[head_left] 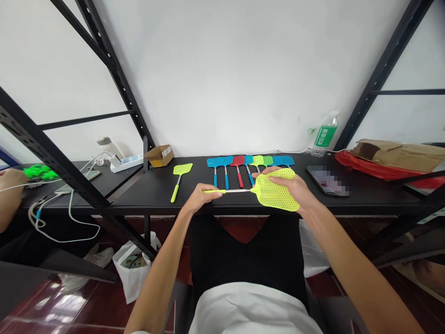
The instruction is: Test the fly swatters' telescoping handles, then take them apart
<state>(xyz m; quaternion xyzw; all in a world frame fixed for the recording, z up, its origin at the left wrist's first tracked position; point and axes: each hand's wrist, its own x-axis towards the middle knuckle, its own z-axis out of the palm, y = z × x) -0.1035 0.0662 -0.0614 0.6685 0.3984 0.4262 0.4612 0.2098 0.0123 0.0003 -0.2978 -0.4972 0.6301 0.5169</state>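
Note:
A yellow-green fly swatter [277,191] lies level across my two hands, above the front edge of the black table [153,190]. My left hand [202,197] is closed round its handle, at the left end. My right hand [294,188] grips the perforated head, thumb on top and fingers behind it. A thin metal rod shows between handle and head. Behind, a row of several fly swatters [238,161] in blue, red, yellow and green lies along the wall side. Left of my hands rests another yellow-green fly swatter [180,178], apart from the row.
A small open cardboard box [159,157] and a white power strip [128,162] stand at the left. To the right are a phone [327,181], a water bottle [325,134] and a brown package [403,155] on red plastic. Black shelf posts [120,74] flank me. Another person's hand [12,178] is far left.

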